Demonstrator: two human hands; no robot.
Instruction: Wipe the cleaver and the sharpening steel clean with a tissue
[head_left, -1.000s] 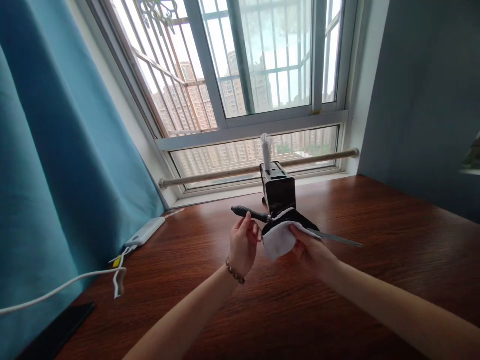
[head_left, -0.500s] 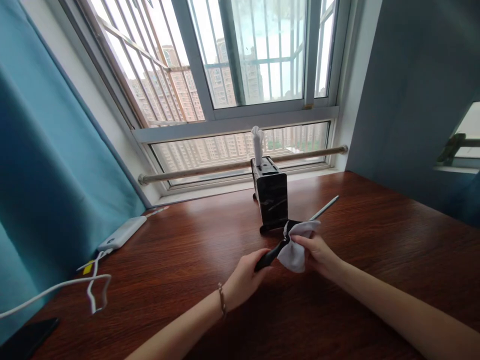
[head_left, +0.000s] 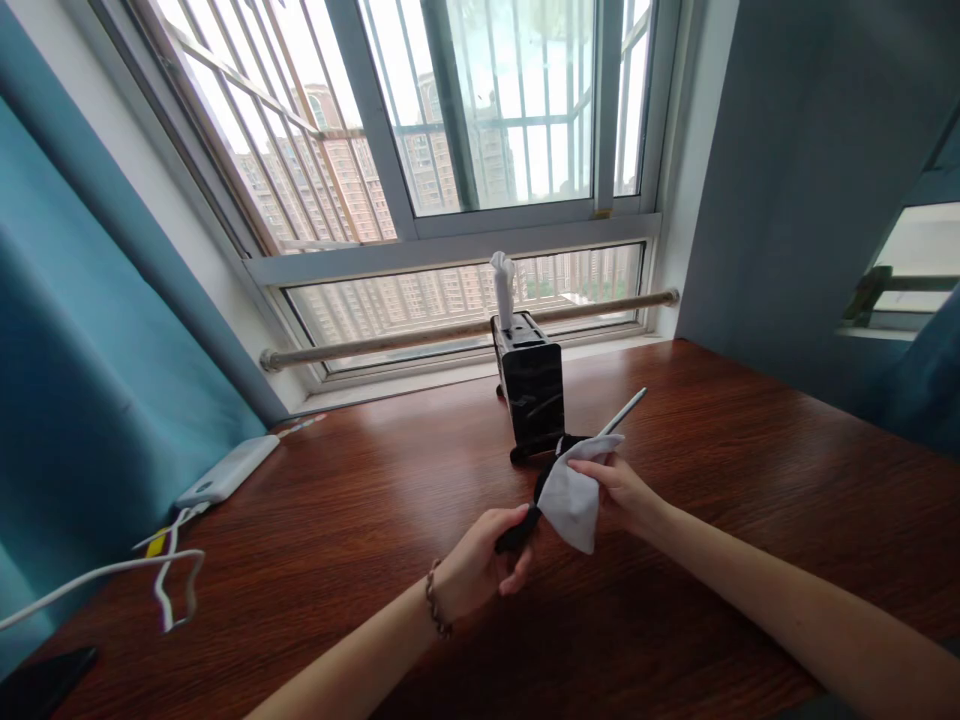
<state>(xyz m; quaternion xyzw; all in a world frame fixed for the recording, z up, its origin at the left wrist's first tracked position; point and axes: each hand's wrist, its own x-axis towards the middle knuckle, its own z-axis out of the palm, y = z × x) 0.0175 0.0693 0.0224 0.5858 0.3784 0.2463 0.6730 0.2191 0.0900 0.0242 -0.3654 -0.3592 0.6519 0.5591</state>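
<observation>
My left hand (head_left: 480, 560) is closed around the thick end of a black, curved object (head_left: 519, 530) whose kind I cannot make out. My right hand (head_left: 626, 495) pinches a pale grey-white cloth (head_left: 574, 500) against this object's upper part. The cloth hangs down in a flap and hides much of the object's middle. Just beyond the cloth lies a slim pale stick, like a pen or stylus (head_left: 626, 408), its near end covered. A black tissue box (head_left: 534, 400) with a white tissue (head_left: 502, 290) standing out of its top is right behind my hands.
All this is on a reddish-brown wooden table (head_left: 360, 480). At the left are a white power strip (head_left: 229, 470), a looping white cable (head_left: 169, 575) and a dark flat object (head_left: 49, 680) by the edge. A blue curtain (head_left: 97, 350) and a barred window (head_left: 502, 110) border the table.
The cloth has slid along the black object toward my left hand and hangs lower and more spread. My left hand's lower fingers have loosened. The whole view has shifted slightly.
</observation>
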